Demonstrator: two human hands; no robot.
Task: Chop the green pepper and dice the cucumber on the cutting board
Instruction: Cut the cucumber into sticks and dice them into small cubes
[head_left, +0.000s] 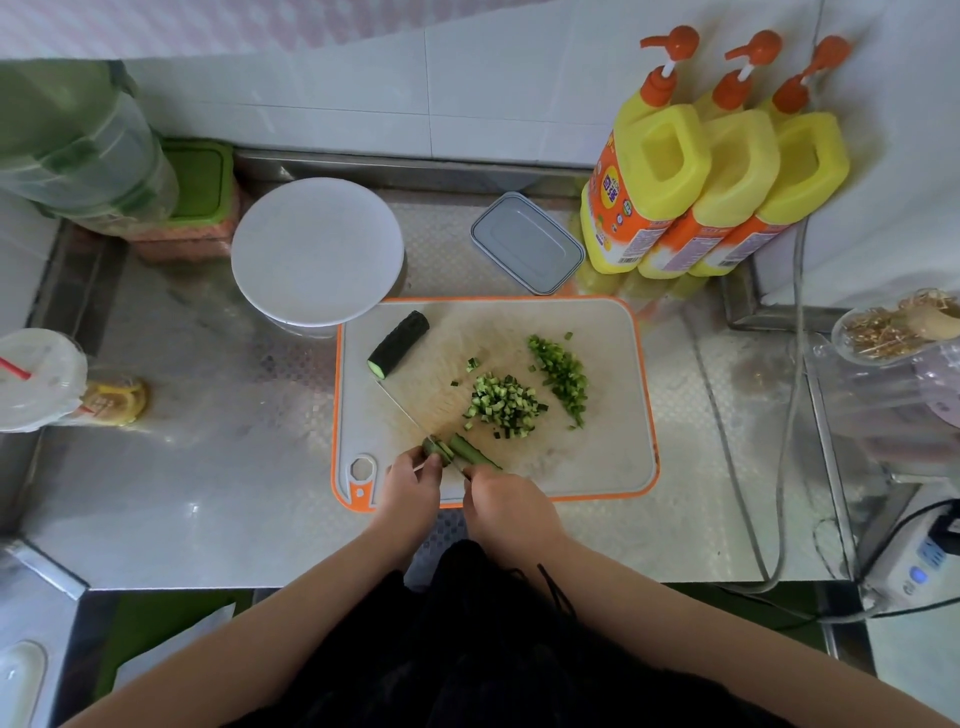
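My left hand (413, 480) pinches a cucumber strip (457, 451) at the cutting board's (597, 467) near edge, fingers (431, 457) curled just beside the knife blade (402, 410). The strip is light, wet and probably slippery, so I judge that a grip close behind the cut is best. My right hand (501, 501) grips the knife handle. The uncut cucumber half (399, 344) lies at the far left corner. Diced cucumber (501, 402) and chopped green pepper (561, 376) sit mid-board, with bare board to the right.
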